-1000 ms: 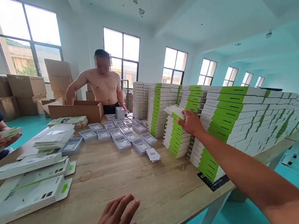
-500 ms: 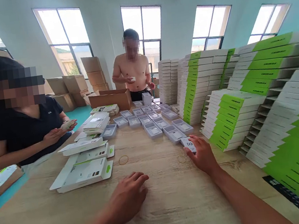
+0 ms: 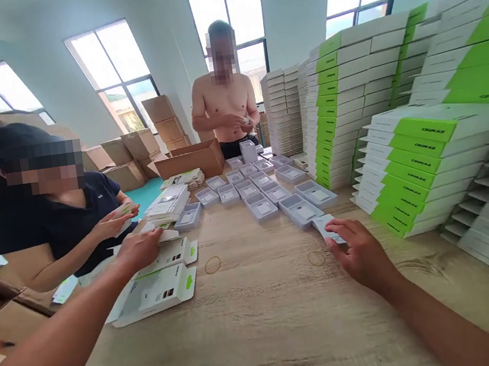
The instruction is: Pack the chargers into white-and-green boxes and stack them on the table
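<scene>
Through the head camera I am seeing the left hand point(image 3: 140, 249) resting over overlapping flat white cardboard boxes with green-marked tabs point(image 3: 161, 287), its fingers bending at the edge of an upper box; I am unable to tell whether they are gripping it. Well apart from it, over the pale wood-grain table point(image 3: 262, 318), the right hand point(image 3: 358, 249) is resting its bent, spread fingers on a small white rectangular card point(image 3: 324, 224); the fingers are covering part of the card, and I am unable to tell whether they are pinching it. The card is lying just beside the nearest shallow translucent plastic tray point(image 3: 294, 215). Between the hands, 2 thin tan rubber bands point(image 3: 214, 273) are lying on the table. To the right of the right hand, a stack of white-and-green cardboard cartons point(image 3: 419, 178) is standing. Beyond the left hand, a co-worker in a dark top point(image 3: 84, 198) is holding something thin, while a 2nd co-worker point(image 3: 227, 101) is standing behind an open brown cardboard carton point(image 3: 199, 160), hands together
</scene>
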`<state>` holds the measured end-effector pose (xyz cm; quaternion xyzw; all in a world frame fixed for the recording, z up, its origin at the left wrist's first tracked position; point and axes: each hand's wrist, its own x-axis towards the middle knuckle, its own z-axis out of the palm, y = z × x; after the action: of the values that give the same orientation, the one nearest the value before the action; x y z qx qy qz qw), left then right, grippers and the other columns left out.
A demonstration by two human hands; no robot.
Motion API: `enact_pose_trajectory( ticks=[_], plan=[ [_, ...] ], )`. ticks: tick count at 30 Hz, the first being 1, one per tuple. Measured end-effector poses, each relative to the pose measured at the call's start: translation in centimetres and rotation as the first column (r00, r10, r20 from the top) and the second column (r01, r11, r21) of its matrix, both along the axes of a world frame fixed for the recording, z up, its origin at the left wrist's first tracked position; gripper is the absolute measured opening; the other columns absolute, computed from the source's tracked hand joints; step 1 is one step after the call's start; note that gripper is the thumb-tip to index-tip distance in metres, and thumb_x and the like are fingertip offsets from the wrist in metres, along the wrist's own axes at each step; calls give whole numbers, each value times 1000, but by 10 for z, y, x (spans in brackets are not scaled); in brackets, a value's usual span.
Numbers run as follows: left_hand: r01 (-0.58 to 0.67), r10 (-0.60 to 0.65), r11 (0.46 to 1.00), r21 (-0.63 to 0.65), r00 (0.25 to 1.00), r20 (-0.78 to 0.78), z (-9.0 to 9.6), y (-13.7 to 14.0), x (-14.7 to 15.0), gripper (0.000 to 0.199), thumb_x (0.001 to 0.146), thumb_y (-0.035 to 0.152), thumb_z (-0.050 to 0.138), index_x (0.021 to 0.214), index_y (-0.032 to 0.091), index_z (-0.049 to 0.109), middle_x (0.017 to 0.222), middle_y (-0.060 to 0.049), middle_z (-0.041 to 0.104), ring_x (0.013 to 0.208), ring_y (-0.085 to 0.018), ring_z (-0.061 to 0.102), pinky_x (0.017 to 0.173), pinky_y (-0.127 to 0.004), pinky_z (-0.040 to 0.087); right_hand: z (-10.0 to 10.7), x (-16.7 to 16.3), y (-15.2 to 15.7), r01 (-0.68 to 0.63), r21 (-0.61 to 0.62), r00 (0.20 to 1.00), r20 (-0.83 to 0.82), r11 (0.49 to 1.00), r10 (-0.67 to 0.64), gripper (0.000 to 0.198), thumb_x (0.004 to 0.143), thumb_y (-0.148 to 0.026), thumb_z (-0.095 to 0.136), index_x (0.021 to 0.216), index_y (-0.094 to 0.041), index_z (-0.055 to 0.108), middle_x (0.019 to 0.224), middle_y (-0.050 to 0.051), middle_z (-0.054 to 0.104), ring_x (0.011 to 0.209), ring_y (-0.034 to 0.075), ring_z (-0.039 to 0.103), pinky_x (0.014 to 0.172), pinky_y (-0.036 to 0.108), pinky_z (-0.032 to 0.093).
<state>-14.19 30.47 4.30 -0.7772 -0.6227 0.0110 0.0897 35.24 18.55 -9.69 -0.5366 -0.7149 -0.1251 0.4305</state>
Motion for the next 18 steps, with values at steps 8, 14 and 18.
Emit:
enact_pose_trajectory(
  ticks=[8, 14, 18],
  plan=[
    [586, -651, 759, 284, 662, 371, -69, -135, 69, 17, 92, 22, 56, 102, 29, 67, 124, -8, 68, 123, -25, 58, 105, -38, 48, 16, -50, 1, -53, -364, 965, 219, 930, 141, 38, 91, -16, 54, 127, -16, 66, 138, 16, 64, 131, 32, 56, 111, 52, 44],
    [646, -440, 743, -175, 668, 600, -88, -195, 64, 24, 95, 23, 50, 105, 32, 70, 125, -1, 72, 101, -18, 70, 88, -25, 57, 37, -103, 79, 43, -540, 946, 293, 841, 140, 44, 96, -23, 63, 139, -16, 58, 151, 18, 52, 137, 32, 51, 113, 50, 44],
    [631, -470, 741, -232, 732, 493, -65, -187, 34, 32, 94, 19, 50, 112, 35, 72, 139, 1, 68, 119, -23, 68, 100, -30, 54, 48, -126, 101, 117, -533, 946, 316, 838, 69, 37, 99, -36, 64, 131, -19, 60, 136, 10, 60, 117, 26, 63, 98, 50, 55]
  ],
)
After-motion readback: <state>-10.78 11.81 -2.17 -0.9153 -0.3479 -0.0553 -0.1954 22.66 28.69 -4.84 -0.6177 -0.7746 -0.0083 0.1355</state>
